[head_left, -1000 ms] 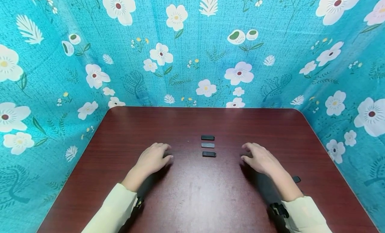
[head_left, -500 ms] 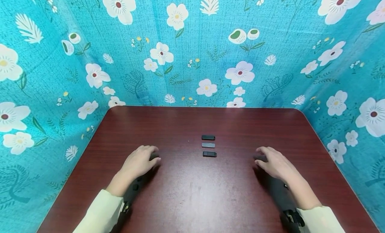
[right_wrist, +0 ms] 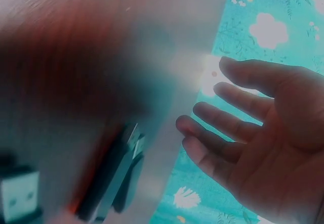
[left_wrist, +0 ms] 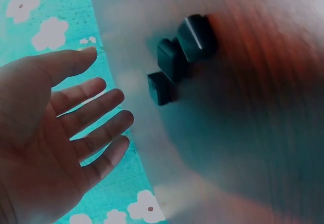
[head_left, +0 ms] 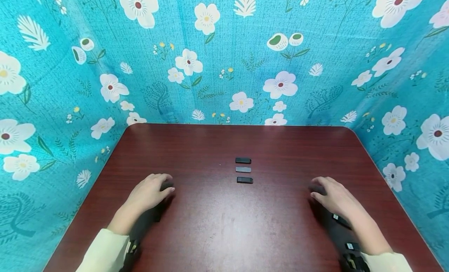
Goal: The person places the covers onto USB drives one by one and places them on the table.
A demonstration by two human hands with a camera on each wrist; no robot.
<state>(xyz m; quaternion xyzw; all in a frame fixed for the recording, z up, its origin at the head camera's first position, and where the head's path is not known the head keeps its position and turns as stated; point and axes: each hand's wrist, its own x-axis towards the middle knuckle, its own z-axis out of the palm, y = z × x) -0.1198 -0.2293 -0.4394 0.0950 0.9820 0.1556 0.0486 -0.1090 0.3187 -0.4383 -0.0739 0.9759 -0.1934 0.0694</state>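
My left hand (head_left: 147,192) hovers low over the left side of the table, fingers relaxed and holding nothing. In the left wrist view, three small dark blocks (left_wrist: 197,38) stand on the table beyond its fingertips. On the right side, my right hand (head_left: 334,196) is likewise relaxed with nothing in it. Under its forearm lie USB sticks (head_left: 341,220) with bare metal plugs; the right wrist view shows a long black USB stick (right_wrist: 109,176) and a nearer metal plug (right_wrist: 20,196). At the table's middle lie a black stick (head_left: 243,160), a grey stick (head_left: 243,169) and another black stick (head_left: 244,180).
The dark red wooden table (head_left: 224,225) has rounded far corners. A turquoise cloth with white flowers (head_left: 210,89) hangs behind it and along both sides. Black wrist straps (head_left: 356,262) sit below pale sleeves (head_left: 105,250).
Both hands have drawn apart and back toward the person, the left one leftward and the right one rightward. The three sticks in the middle have stayed in place.
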